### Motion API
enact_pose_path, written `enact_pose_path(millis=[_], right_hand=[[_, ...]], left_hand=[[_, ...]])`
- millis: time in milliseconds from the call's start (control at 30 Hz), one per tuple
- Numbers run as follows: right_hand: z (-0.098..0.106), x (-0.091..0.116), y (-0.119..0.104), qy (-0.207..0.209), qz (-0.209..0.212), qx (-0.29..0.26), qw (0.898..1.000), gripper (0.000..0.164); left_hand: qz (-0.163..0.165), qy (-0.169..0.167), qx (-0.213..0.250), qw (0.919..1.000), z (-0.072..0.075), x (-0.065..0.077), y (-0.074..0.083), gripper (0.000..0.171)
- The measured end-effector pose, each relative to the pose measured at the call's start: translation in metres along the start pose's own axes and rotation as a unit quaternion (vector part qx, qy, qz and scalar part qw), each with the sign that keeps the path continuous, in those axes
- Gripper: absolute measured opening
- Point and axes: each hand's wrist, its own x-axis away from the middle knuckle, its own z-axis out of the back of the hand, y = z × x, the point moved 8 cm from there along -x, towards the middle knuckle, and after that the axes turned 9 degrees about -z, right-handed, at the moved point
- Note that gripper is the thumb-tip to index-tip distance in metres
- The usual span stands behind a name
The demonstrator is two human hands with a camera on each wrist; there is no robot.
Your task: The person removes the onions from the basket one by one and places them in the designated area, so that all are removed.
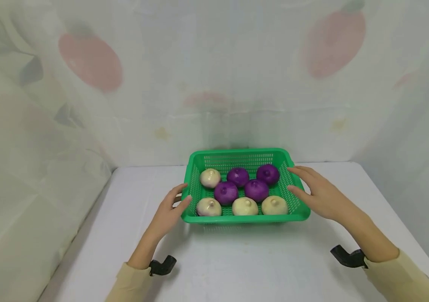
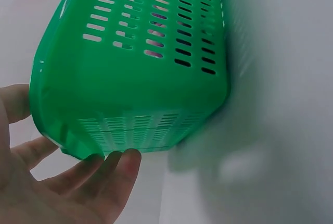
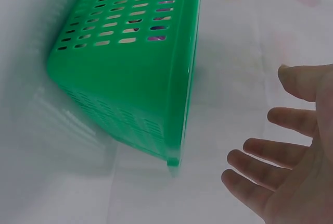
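Observation:
A green plastic basket (image 1: 244, 219) with slotted walls stands on the white table. Inside it lie several purple onions (image 1: 226, 193) and several pale, whitish onions (image 1: 245, 206). My left hand (image 1: 169, 214) is at the basket's left side. In the left wrist view, its fingertips (image 2: 130, 160) touch the outside just under the rim, and the thumb is by the rim's edge. My right hand (image 1: 322, 193) hovers by the right rim with fingers spread. The right wrist view shows that hand (image 3: 291, 156) apart from the basket wall (image 3: 119, 83), holding nothing.
Behind the table hangs a pale curtain (image 1: 214, 63) with faded red fruit prints, and another drapes down the left side. Each wrist carries a black camera mount (image 1: 163, 265). White tabletop (image 1: 244, 268) stretches in front of the basket.

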Motion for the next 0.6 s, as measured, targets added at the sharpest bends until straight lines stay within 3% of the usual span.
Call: enact_pose_path(millis=[300, 600], right_hand=[[-0.009, -0.012, -0.008, -0.026, 0.011, -0.009, 1.000, 0.061], [-0.018, -0.022, -0.016, -0.046, 0.028, -0.025, 0.998, 0.062]], left_hand=[[0.045, -0.021, 0.055, 0.9972, -0.012, -0.002, -0.016, 0.065], [0.047, -0.032, 0.090, 0.9943, -0.019, -0.001, -0.020, 0.064]])
